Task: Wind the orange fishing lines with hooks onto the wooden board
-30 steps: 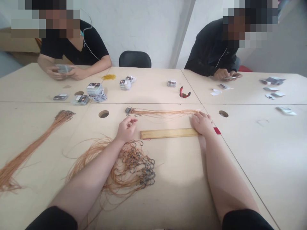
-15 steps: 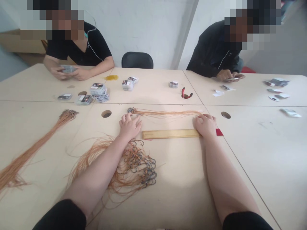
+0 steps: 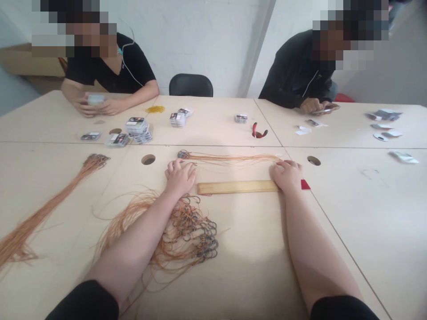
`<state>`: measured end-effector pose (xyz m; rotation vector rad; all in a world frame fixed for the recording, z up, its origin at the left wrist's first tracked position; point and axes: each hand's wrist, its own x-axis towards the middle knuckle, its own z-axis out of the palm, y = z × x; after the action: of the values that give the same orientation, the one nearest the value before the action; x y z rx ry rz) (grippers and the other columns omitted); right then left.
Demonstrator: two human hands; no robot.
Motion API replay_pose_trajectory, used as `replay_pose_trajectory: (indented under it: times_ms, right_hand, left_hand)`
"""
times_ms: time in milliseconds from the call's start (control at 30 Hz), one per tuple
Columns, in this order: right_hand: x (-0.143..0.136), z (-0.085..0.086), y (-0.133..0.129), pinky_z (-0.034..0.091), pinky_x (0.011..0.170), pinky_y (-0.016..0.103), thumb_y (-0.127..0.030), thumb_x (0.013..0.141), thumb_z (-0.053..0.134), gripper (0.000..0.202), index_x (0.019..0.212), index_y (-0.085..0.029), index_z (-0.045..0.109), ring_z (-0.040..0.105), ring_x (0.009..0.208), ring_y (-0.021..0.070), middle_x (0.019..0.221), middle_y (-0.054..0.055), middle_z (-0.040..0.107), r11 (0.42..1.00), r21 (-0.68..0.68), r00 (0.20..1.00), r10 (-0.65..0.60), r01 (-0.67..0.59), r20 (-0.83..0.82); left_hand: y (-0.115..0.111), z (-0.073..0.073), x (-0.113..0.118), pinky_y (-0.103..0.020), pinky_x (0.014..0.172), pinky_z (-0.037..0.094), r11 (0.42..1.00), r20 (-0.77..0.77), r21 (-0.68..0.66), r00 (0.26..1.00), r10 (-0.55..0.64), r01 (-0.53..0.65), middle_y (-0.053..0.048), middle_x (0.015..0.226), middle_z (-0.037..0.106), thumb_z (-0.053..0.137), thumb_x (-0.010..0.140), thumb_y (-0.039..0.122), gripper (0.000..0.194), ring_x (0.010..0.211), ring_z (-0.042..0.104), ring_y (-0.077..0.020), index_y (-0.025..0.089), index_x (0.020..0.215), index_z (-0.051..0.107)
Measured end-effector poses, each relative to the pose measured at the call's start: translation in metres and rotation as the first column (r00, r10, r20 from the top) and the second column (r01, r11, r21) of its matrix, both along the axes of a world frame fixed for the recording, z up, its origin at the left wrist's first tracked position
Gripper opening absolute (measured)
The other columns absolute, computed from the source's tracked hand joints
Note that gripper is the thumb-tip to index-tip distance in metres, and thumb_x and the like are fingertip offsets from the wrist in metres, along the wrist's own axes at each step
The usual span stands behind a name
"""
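Note:
My left hand [image 3: 180, 178] rests on the table with curled fingers, just below the hook end of a thin bundle of orange fishing lines [image 3: 233, 157]. A small dark curve shows by its fingertips; what they hold is unclear. At the bundle's right end, my right hand [image 3: 287, 175] is closed, its fingertips by the line ends and its heel over the right end of a flat wooden strip [image 3: 238, 186]. Whatever it grips is hidden. Under my left forearm spreads a loose pile of fishing hooks [image 3: 207, 240] tied to orange lines.
A long bundle of hooked lines [image 3: 56, 209] lies at left. Across the table, two people sit holding small things. Stacked plastic boxes [image 3: 136, 126], red-handled pliers [image 3: 258, 132] in a table hole, a red piece [image 3: 305, 184] and packets [image 3: 403, 157] lie around.
My hands stay almost in the same place; the left fingers have shifted very slightly. The person at far left has tilted the boxes they hold.

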<state>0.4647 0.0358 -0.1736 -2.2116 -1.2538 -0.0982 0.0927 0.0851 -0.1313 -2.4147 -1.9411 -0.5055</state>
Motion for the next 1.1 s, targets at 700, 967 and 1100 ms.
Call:
replay_pose_trajectory:
  times_ms: [700,967,1100]
  right_hand:
    - [0.0023,-0.0033,0.0025,0.03,0.095,0.043,-0.033,0.068,0.044,0.032,0.084,-0.017,0.066,0.043,0.103,0.0263,0.098,0.01,0.057,0.997,0.031,0.997,0.063,-0.064,0.039]
    - [0.0057,-0.0063,0.0028,0.028,0.094,0.046,-0.031,0.069,0.043,0.028,0.081,-0.02,0.065,0.045,0.1,0.0265,0.092,0.009,0.058,0.994,0.023,0.992,0.11,-0.111,0.057]
    - [0.0064,-0.0067,0.003,0.027,0.094,0.047,-0.031,0.069,0.042,0.028,0.081,-0.019,0.065,0.045,0.1,0.0265,0.091,0.008,0.058,0.992,0.014,0.99,0.123,-0.125,0.07]
  left_hand:
    - [0.0092,-0.0024,0.0018,-0.051,0.095,0.031,0.991,0.01,-0.036,0.992,0.126,-0.126,-0.014,0.132,0.036,0.028,0.086,0.051,0.052,0.12,0.029,-0.0328,0.021,0.124,0.049]
    - [0.0058,-0.0009,0.0014,-0.049,0.094,0.033,0.99,0.049,-0.014,0.989,0.137,-0.137,-0.013,0.131,0.034,0.037,0.084,0.048,0.045,0.12,0.03,-0.0313,0.024,0.119,0.051]
    - [0.0046,0.0012,0.0024,-0.05,0.095,0.032,0.992,0.008,-0.037,0.992,0.123,-0.122,-0.012,0.132,0.034,0.036,0.085,0.048,0.043,0.121,0.029,-0.0314,0.026,0.117,0.054]
